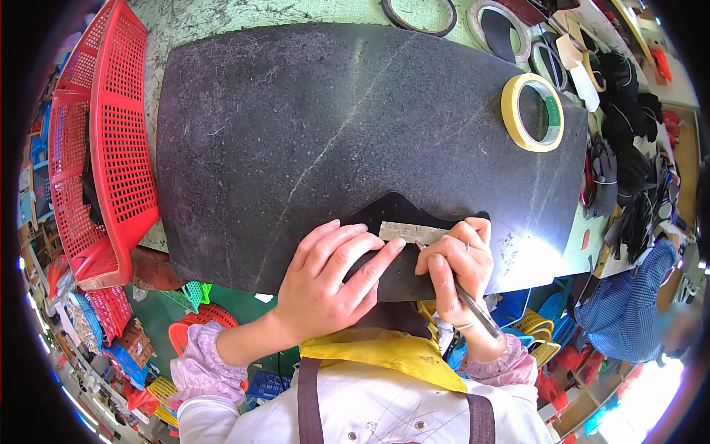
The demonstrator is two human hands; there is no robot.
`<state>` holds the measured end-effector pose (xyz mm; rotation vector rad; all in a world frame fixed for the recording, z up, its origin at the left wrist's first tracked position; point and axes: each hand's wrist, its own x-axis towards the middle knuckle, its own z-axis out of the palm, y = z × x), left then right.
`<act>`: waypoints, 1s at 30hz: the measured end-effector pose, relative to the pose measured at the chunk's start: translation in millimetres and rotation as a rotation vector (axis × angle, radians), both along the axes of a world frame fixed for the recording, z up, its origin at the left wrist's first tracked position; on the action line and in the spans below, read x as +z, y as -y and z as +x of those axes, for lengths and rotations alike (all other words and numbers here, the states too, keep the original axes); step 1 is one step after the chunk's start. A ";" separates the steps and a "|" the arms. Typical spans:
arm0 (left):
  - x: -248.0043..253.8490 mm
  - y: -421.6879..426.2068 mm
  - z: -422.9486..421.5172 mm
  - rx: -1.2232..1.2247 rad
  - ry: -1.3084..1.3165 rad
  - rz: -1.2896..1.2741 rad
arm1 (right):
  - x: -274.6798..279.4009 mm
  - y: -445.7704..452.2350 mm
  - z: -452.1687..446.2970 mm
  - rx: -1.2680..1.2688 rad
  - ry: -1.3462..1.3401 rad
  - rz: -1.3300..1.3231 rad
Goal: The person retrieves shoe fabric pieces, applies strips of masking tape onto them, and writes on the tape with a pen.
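Left hand over mat, green floor

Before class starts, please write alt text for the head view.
The left hand touches a short ruler over black material, while the right hand holds a pen-like tool at the ruler's edge. The dark mat beneath bears a yellow tape roll; left of it, a red basket.

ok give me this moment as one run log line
left hand: touching ruler | right hand: holding pen-like tool, tip by ruler's edge | ruler: over black piece | yellow tape roll: on dark mat
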<state>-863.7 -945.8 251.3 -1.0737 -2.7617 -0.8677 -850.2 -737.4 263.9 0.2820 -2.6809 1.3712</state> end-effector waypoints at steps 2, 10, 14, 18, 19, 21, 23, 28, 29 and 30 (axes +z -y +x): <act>0.5 0.0 -0.3 0.000 0.001 -0.003 | 0.2 -1.7 0.5 -0.011 0.007 -0.049; 1.2 -0.4 0.0 0.003 0.008 0.005 | -1.3 -0.8 0.3 -0.016 -0.002 -0.043; 1.6 -0.3 -0.2 0.011 0.014 0.030 | -1.7 -0.2 0.7 -0.024 -0.002 -0.053; 7.3 1.9 -4.4 -0.055 0.010 0.044 | -0.7 -1.2 0.4 -0.012 0.010 -0.053; 6.9 3.2 -4.7 -0.055 0.010 0.044 | -1.5 -2.1 1.4 -0.011 0.010 -0.053; 4.4 8.0 -5.2 -0.070 0.053 0.160 | -6.7 -6.0 5.6 -0.071 -0.018 -0.208; 2.3 13.0 -4.7 -0.084 0.094 0.276 | -10.9 -7.9 9.6 -0.130 -0.046 -0.365; -1.0 15.2 1.6 0.036 0.163 0.353 | -10.4 -2.3 13.8 -0.270 -0.147 -0.555; 3.5 13.8 -0.2 0.081 0.204 0.359 | -12.5 -5.2 15.8 -0.246 -0.130 -0.528; 10.5 11.4 -4.0 0.107 0.245 0.379 | -11.3 -10.7 17.8 -0.235 -0.122 -0.485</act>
